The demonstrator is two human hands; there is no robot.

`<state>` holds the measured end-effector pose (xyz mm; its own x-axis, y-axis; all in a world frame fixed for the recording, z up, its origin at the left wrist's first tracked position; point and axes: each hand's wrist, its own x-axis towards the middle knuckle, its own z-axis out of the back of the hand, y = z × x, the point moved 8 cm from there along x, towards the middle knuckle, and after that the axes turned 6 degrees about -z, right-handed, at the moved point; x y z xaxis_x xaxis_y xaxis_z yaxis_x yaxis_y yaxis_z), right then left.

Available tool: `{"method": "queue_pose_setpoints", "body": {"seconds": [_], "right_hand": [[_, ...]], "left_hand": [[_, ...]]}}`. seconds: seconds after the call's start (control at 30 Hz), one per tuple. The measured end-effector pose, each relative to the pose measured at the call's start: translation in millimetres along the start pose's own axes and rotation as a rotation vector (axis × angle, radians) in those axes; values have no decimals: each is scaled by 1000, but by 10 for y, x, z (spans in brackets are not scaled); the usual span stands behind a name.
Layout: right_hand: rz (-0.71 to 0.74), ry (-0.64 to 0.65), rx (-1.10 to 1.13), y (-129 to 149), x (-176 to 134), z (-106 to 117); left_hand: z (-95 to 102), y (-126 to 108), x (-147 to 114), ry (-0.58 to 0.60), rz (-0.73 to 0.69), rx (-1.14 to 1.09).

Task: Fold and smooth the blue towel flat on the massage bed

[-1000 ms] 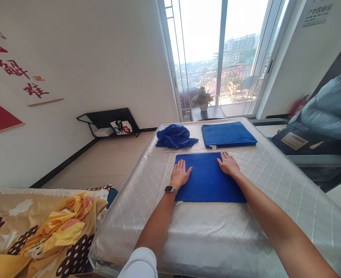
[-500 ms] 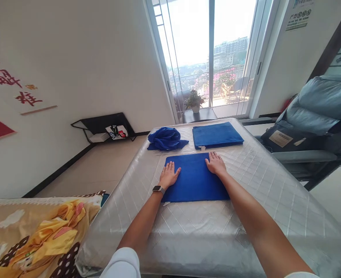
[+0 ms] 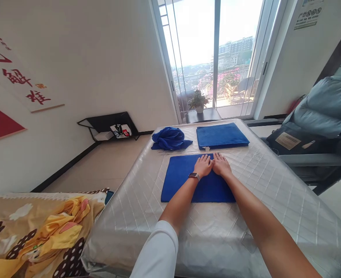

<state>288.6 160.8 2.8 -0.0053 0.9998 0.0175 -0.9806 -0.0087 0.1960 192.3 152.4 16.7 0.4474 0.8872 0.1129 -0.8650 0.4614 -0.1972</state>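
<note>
A folded blue cloth (image 3: 178,179) lies flat on the plastic-covered mattress (image 3: 147,220) in front of me. My left hand (image 3: 204,165), with a watch at the wrist, rests flat on the cloth right of its middle, fingers stretched out. Beside it, my right hand (image 3: 221,165) lies flat near the cloth's upper right corner, fingers extended; the two hands nearly touch. Beyond the hands sit a crumpled blue cloth (image 3: 171,138) on the left and a neatly folded stack of blue cloth (image 3: 222,135) on the right, with a small white tag at its near edge.
A grey recliner (image 3: 312,158) stands close to the mattress's right side. At lower left is a bed with a patterned blanket (image 3: 19,212) and yellow clothing (image 3: 57,231). A black rack (image 3: 109,125) stands by the wall; a potted plant (image 3: 198,101) is before the glass door.
My left hand has slid right across the folded cloth, from its left edge to beside my right hand. The right hand stays near the upper right corner. The view has shifted slightly.
</note>
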Motion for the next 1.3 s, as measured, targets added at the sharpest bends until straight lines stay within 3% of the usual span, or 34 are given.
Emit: {"method": "queue_pose_setpoints", "body": {"seconds": [0.1,0.3,0.43,0.8,0.93,1.03,1.1,1.2,1.3], "right_hand": [[-13,-11,12,1,13,6],[-28,-18,18,-7,34,-14],[-34,-9,18,-12,44,-24],[-41,16,-11,-13,51,-29],[-43,16,-1,-9,49,-18],[-53,24,4,-6,37,-11],[-55,30,10,3,25,-5],[-48,19,27,21,6,16],[-38,4,33,15,-7,22]], "left_hand": [[20,354,-141,-32,99,26],[319,1509,-722,-61,395,88],[353,1822,-951,-61,446,77],[305,1803,-953,-78,446,64],[328,1801,-933,-28,444,77],[371,1865,-888,68,540,98],[442,1833,-794,66,593,142],[465,1399,-458,-25,416,174],[224,664,-102,-25,130,85]]}}
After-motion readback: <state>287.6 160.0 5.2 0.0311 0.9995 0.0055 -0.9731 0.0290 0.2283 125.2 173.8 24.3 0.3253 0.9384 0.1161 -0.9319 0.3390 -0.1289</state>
